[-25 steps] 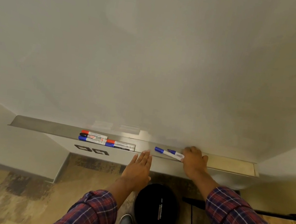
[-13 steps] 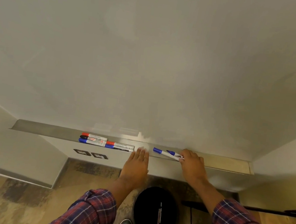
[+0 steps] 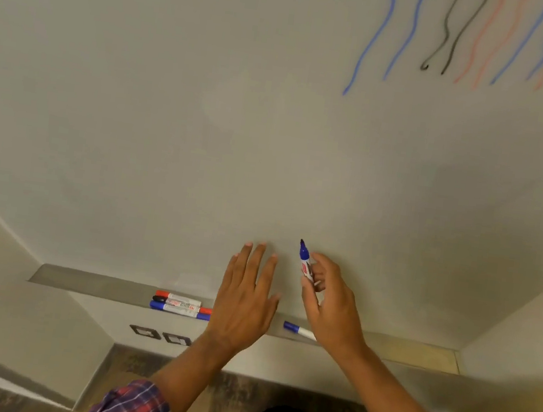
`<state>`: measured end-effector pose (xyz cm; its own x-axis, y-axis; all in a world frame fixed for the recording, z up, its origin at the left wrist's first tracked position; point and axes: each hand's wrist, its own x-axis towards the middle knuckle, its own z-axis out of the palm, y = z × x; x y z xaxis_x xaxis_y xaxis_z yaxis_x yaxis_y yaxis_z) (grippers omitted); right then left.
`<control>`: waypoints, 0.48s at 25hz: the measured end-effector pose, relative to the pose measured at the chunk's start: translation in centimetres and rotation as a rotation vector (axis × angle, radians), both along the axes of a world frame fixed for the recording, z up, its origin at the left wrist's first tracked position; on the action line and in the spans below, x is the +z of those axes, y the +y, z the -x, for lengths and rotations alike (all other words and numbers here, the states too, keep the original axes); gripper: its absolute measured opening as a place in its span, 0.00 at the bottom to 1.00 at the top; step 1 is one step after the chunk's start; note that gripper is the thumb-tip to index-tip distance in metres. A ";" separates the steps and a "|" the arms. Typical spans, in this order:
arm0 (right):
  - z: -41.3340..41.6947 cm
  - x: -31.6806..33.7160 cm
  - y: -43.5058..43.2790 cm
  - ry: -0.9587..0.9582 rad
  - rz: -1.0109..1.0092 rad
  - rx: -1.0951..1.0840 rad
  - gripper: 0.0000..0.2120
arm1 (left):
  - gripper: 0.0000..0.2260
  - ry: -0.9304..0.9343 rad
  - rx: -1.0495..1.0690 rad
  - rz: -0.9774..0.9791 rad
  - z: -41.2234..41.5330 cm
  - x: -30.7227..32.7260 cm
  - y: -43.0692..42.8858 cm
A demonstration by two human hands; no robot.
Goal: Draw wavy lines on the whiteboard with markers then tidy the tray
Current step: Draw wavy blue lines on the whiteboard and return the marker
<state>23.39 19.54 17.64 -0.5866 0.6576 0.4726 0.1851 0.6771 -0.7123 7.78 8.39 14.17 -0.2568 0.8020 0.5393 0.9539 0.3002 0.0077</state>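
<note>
My right hand [image 3: 329,303] pinches the uncapped blue marker [image 3: 304,258], label unreadable; my left hand [image 3: 244,299] spreads flat above the tray [image 3: 81,279] edge.

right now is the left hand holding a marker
No, the left hand is open with straight fingers and holds nothing; the blue marker is pinched in the right hand.
</note>
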 end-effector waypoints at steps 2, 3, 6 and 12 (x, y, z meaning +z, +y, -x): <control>1.2 4.0 0.0 0.114 -0.054 0.039 0.26 | 0.35 0.033 0.010 -0.115 1.6 4.0 1.0; 1.7 5.9 0.1 0.169 -0.099 0.053 0.26 | 0.35 0.052 0.003 -0.164 2.3 6.1 1.5; 3.0 11.4 0.9 0.296 -0.298 0.075 0.18 | 0.36 0.111 -0.016 -0.302 4.1 12.8 3.1; 4.0 21.9 1.7 0.416 -0.462 0.146 0.15 | 0.34 0.281 -0.062 -0.501 6.3 25.1 5.6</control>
